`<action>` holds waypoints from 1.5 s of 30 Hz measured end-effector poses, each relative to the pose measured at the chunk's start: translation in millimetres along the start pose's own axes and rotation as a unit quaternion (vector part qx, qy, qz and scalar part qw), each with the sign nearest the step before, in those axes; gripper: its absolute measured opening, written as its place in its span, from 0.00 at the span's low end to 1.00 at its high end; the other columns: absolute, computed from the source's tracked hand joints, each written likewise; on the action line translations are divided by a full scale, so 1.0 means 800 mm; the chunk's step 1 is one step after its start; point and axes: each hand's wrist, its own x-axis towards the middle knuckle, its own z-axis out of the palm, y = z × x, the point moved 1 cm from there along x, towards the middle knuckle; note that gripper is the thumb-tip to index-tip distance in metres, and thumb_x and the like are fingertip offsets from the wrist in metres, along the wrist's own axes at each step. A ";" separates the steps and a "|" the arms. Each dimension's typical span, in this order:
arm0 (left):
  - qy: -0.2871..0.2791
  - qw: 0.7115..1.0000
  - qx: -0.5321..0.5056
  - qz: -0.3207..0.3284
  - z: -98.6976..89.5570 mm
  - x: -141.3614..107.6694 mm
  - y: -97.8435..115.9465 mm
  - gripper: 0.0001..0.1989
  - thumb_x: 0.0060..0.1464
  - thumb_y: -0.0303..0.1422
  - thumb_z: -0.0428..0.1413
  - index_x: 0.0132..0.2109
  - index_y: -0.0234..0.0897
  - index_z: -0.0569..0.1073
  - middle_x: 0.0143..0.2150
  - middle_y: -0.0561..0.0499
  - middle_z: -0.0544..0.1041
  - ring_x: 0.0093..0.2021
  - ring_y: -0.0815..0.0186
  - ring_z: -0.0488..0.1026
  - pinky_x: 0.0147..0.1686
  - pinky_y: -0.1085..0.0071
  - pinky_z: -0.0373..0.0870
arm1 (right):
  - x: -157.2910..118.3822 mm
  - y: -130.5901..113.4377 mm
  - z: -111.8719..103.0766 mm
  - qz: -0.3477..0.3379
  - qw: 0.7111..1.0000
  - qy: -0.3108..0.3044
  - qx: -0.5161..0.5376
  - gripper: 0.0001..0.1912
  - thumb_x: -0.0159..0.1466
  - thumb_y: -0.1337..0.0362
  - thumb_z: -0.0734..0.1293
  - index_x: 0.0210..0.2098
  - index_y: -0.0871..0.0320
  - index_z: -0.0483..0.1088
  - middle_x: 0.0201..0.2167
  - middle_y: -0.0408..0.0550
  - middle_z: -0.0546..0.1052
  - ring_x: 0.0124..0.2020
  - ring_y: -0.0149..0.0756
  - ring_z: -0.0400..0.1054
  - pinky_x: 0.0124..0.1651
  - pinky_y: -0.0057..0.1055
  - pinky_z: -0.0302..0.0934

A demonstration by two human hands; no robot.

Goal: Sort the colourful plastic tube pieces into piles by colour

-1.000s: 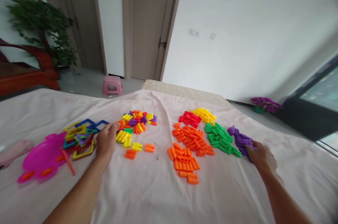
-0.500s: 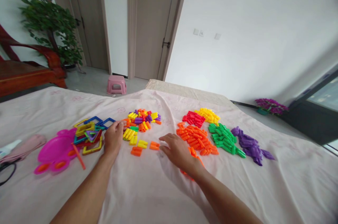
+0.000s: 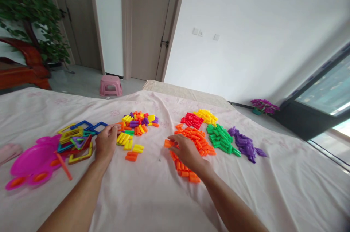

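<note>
My right hand point(image 3: 186, 151) is closed on an orange plastic block point(image 3: 167, 143), held by thumb and fingers at the left edge of the orange block pile point(image 3: 198, 140). More orange blocks point(image 3: 182, 169) lie below this hand. Over on the left, my left hand point(image 3: 107, 142) has its fingers curled, with the tips on an orange block point(image 3: 120, 126) at the edge of a mixed-colour block pile point(image 3: 139, 121). Loose yellow blocks point(image 3: 138, 148) and another orange block point(image 3: 131, 156) lie between the hands.
Separate red point(image 3: 191, 120), yellow point(image 3: 207, 117), green point(image 3: 221, 138) and purple point(image 3: 246, 144) block piles lie to the right. Left of my left arm are magnetic frame tiles point(image 3: 78, 137) and a magenta tray point(image 3: 32, 161). A pale cloth point(image 3: 147, 199) covers the table.
My right hand has taken hold of the orange block and carried it right, away from the yellow blocks. My left hand stays at the mixed pile. The view has turned right.
</note>
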 end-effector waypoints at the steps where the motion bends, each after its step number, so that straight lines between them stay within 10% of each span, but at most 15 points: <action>1: 0.000 1.000 0.006 0.000 0.000 0.000 0.001 0.21 0.57 0.45 0.51 0.45 0.37 0.80 0.39 0.46 0.83 0.40 0.57 0.81 0.41 0.64 0.75 | -0.005 0.009 -0.010 0.009 1.000 0.012 0.014 0.17 0.66 0.68 0.69 0.54 0.55 0.75 0.48 0.50 0.80 0.48 0.39 0.74 0.50 0.32 0.65; 20: 0.007 1.000 -0.010 0.004 0.002 0.002 -0.005 0.20 0.57 0.44 0.52 0.45 0.36 0.81 0.41 0.45 0.84 0.41 0.57 0.80 0.41 0.65 0.75 | -0.023 0.013 -0.020 -0.030 0.999 0.036 0.019 0.12 0.67 0.67 0.68 0.48 0.55 0.78 0.48 0.51 0.81 0.52 0.42 0.74 0.56 0.38 0.65; 30: -0.008 1.000 -0.024 -0.010 -0.003 -0.005 0.012 0.22 0.57 0.44 0.51 0.47 0.34 0.80 0.43 0.43 0.84 0.39 0.58 0.80 0.41 0.65 0.75 | 0.038 -0.089 0.052 -0.062 0.994 -0.072 -0.062 0.18 0.68 0.65 0.66 0.56 0.54 0.75 0.53 0.52 0.79 0.55 0.43 0.71 0.58 0.37 0.63; 37: -0.012 1.000 -0.027 -0.006 -0.003 -0.003 0.009 0.22 0.57 0.45 0.50 0.47 0.34 0.80 0.43 0.42 0.84 0.38 0.59 0.80 0.40 0.66 0.75 | 0.065 -0.104 0.101 -0.076 0.983 -0.102 -0.134 0.18 0.68 0.65 0.65 0.57 0.54 0.73 0.51 0.54 0.78 0.52 0.44 0.71 0.52 0.36 0.64; 45: -0.006 1.000 0.000 -0.006 -0.001 -0.003 0.003 0.22 0.57 0.46 0.51 0.47 0.37 0.80 0.41 0.45 0.84 0.39 0.58 0.80 0.39 0.66 0.75 | 0.045 -0.060 0.050 -0.077 0.995 -0.048 -0.036 0.16 0.68 0.64 0.67 0.55 0.54 0.75 0.49 0.51 0.79 0.51 0.40 0.72 0.52 0.31 0.63</action>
